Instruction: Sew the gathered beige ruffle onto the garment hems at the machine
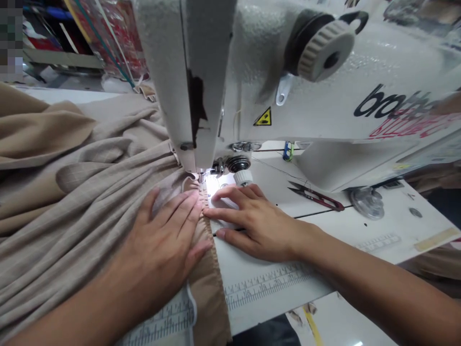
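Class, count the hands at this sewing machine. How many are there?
2. The left hand lies flat on the beige fabric; the right hand rests across the fabric's edge and the white machine bed. None seem hidden.

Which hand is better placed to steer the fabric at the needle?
Probably the left hand: its fingers lie on the fabric beside the presser foot; the right hand rests mostly on the machine bed.
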Demonstrator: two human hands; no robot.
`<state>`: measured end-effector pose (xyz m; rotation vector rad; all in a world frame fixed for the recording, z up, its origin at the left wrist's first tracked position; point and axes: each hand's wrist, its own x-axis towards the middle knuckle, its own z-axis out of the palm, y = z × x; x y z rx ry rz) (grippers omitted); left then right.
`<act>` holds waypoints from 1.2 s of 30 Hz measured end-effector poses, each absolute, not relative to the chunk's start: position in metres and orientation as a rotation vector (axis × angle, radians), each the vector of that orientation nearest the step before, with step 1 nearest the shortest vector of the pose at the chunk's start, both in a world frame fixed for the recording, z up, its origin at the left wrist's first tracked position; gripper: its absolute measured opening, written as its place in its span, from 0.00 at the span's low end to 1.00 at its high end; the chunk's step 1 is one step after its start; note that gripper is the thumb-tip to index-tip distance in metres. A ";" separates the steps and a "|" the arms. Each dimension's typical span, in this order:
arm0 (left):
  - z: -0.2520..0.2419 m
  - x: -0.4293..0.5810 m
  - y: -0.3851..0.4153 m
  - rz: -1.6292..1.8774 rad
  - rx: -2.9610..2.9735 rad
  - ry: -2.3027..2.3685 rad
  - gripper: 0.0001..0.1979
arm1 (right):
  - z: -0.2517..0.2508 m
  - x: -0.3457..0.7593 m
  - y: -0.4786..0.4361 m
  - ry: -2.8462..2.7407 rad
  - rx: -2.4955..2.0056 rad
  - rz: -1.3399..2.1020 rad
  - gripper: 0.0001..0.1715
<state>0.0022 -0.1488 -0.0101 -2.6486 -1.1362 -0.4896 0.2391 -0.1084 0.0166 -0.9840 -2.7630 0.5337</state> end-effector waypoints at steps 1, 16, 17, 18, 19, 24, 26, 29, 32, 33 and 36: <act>-0.011 0.002 -0.150 -0.500 -2.652 -1.146 0.25 | 0.017 0.239 -0.108 -2.761 -0.991 0.531 0.23; -0.018 -0.004 -0.105 -0.511 -2.655 -1.193 0.31 | 0.003 0.225 -0.097 -2.702 -1.281 0.332 0.25; -0.018 -0.004 -0.102 -0.504 -2.656 -1.209 0.32 | 0.003 0.226 -0.098 -2.697 -1.301 0.335 0.25; -0.019 -0.005 -0.098 -0.503 -2.660 -1.230 0.32 | 0.003 0.226 -0.098 -2.689 -1.314 0.344 0.25; -0.019 -0.006 -0.095 -0.505 -2.667 -1.251 0.33 | 0.004 0.228 -0.098 -2.677 -1.319 0.355 0.25; -0.013 -0.013 -0.091 -0.524 -2.693 -1.248 0.32 | 0.013 0.241 -0.102 -2.636 -1.252 0.427 0.23; -0.004 -0.013 -0.101 -0.546 -2.615 -1.271 0.27 | 0.019 0.251 -0.109 -2.611 -1.249 0.440 0.22; 0.012 -0.008 -0.126 -0.625 -2.515 -1.268 0.20 | 0.024 0.273 -0.127 -2.465 -1.266 0.452 0.22; 0.019 0.004 -0.146 -0.693 -2.545 -1.224 0.14 | 0.020 0.300 -0.151 -2.266 -1.359 0.446 0.21; 0.019 0.009 -0.149 -0.695 -2.570 -1.234 0.15 | 0.018 0.309 -0.159 -2.212 -1.410 0.441 0.21; 0.013 0.022 -0.147 -0.590 -2.633 -1.415 0.18 | 0.011 0.332 -0.180 -2.122 -1.536 0.428 0.21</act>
